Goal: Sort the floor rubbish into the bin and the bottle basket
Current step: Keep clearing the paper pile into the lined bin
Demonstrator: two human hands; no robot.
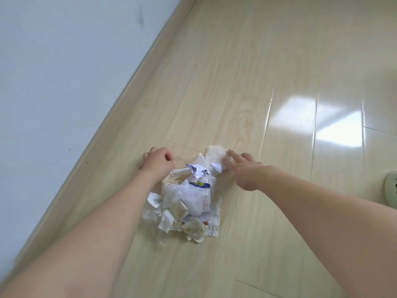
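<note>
You were gathering the paper pile [189, 203]: left hand [158, 163] clenched at its far-left edge, right hand [245, 168] released, fingers flat on tissue. Next, scoop it all binward.

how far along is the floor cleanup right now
Nothing looks sorted yet: neither a bin nor a bottle basket is in view. In hand: the left hand and the right hand reach to either side of the heap of crumpled white paper and wrappers on the pale wooden floor. Left: lifting and binning the heap.

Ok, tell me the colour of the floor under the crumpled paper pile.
Pale beige wood-grain floor, head view.
</note>
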